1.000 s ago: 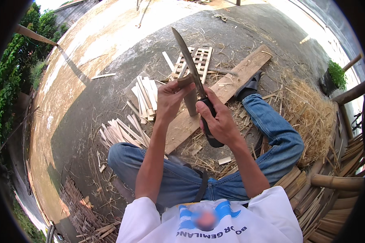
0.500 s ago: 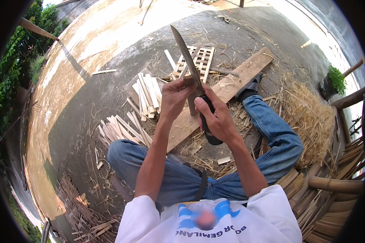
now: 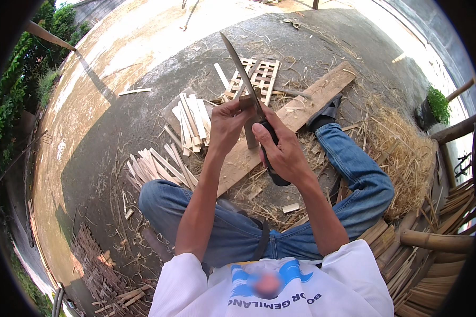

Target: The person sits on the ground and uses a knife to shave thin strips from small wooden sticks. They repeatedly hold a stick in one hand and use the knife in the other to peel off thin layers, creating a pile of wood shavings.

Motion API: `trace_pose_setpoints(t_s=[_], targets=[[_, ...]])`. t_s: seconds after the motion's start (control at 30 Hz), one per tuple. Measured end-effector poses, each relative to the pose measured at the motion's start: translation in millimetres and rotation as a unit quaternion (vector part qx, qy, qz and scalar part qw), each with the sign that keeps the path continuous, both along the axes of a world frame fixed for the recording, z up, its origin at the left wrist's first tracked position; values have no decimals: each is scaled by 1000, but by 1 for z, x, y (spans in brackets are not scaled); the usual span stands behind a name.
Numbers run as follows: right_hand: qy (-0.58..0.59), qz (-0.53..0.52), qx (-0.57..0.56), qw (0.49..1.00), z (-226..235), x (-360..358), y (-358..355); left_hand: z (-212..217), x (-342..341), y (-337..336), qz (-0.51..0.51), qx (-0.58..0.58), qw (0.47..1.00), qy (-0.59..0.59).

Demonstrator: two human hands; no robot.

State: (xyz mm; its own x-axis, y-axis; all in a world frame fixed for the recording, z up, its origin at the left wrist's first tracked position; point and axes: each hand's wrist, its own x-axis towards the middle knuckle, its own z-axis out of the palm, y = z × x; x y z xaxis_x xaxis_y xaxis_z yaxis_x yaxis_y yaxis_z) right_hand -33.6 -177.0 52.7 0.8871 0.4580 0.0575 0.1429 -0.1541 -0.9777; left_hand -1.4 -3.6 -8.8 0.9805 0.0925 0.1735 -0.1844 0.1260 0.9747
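Observation:
A long knife [image 3: 240, 64] with a curved grey blade and a black handle is in my right hand [image 3: 284, 149]. Its fingers wrap the handle, and the tip points up and away to the left. My left hand [image 3: 226, 126] pinches a short brown strip, probably bamboo [image 3: 250, 136], whose lower end hangs between my hands. The blade crosses against or right beside this strip; whether it cuts into it cannot be seen. Below both hands, a wooden plank [image 3: 322, 89] lies slantwise on the ground between my legs.
Pale split strips [image 3: 194, 120] lie in a pile left of the plank, with another bundle [image 3: 152, 168] by my left knee. Beyond them is a woven lattice panel [image 3: 264, 79]. Straw-like shavings [image 3: 402, 158] heap up at right, near bamboo poles [image 3: 439, 240]. Dark woven matting [image 3: 98, 259] lies lower left.
The knife has tilted very slightly, its tip a little farther left. Both hands keep their hold and stay in nearly the same place.

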Motion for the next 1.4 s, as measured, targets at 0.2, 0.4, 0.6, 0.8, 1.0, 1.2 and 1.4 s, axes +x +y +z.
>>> trace_pose_setpoints(t_s=[0.2,0.4,0.6,0.8,1.0,1.2,1.4], targets=[[-28,5,-92,995,19,2,-3,43,-16,34,3,340,939,55],[-88,-14,-125,988,21,4,-8,211,-1,21,216,376,866,-249],[-144,-31,-139,979,8,-3,-3,122,135,6,-33,559,815,-147],[-16,14,-114,993,45,-15,-26,182,89,-15,6,622,780,-68],[-115,2,-159,981,-88,0,1,29,108,20,67,476,871,-100],[7,-3,-176,984,-80,18,-15,38,33,26,110,35,992,-58],[-6,-9,-224,974,-73,40,-34,47,14,-33,154,272,949,-41]])
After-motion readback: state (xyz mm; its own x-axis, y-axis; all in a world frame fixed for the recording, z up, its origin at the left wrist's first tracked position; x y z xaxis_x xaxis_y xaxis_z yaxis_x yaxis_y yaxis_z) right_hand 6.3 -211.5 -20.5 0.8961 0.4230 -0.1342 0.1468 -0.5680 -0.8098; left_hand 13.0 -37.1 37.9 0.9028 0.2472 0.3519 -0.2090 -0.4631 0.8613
